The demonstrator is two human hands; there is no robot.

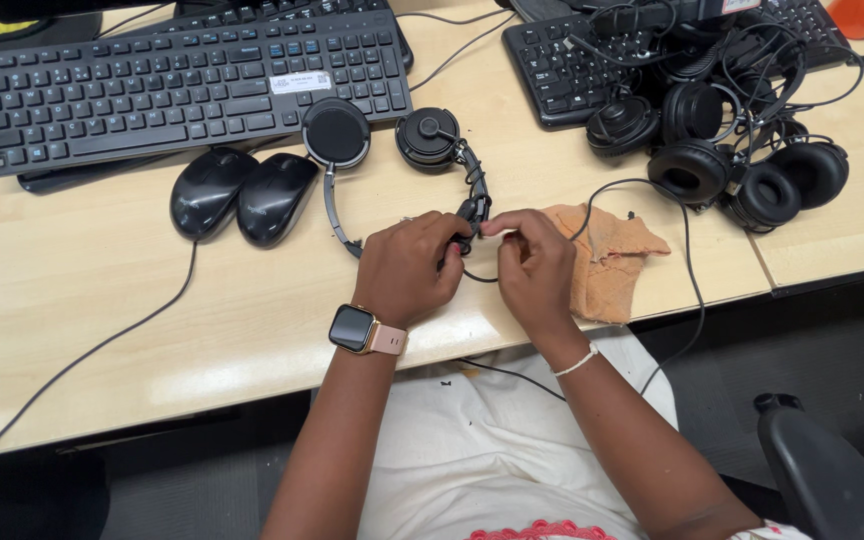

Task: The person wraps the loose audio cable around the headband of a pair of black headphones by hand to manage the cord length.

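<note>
Wood desk (102,300): pale laminate top, front edge runs across just below both wrists, seam to a second desk on the right.
Keyboard (172,90): black, big one up top left, another keyboard (562,70) further right.
Headset pile (732,140): tangle of black headsets and cords top right, well apart from the hands.
Headset (392,150): black, lying flat; band makes a U, earcups point away toward the keyboard, closed end toward the person. Long axis runs front to back.
Mice (242,195): two black ones side by side, just left of the headset.
Cloth (602,260): orange rag, touching the right hand's outer side.
Left hand (407,270): fingers curled around the band's near bend, watch on wrist.
Right hand (532,265): fingertips pinching the thin cord right at the band.
Room: bare desk left of the left hand, pretty crowded up top.
</note>
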